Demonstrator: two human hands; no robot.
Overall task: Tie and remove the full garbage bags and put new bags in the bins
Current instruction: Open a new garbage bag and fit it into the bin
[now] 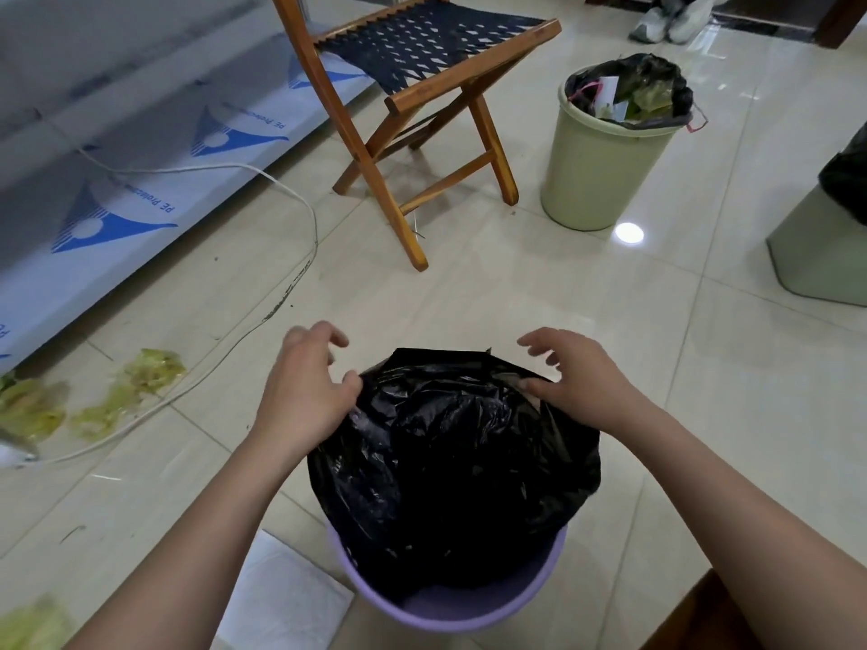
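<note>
While black bag [450,443] lines purple bin [450,607], left hand [305,391], right hand [577,387] pinch its rim.

A: How much of the purple bin [450,612] shows?
B: Only its near rim; the black bag [450,462] hides the far rim and the inside.

A: And the third bin [821,246], at the right?
B: Cut off by the picture's edge, with the dark bag on top of it.

A: What lies in the green bin [596,175]?
B: Paper and something leafy, too small to name.

A: The print on the blue-marked sheeting [117,180]?
B: Mostly too small to read.

A: The white shoes [666,21] at the top?
B: Cut off by the top edge.

A: Does the left hand [305,391] or the right hand [577,382] pinch the bag?
B: Both thumbs touch its edge; a pinch I cannot tell.
</note>
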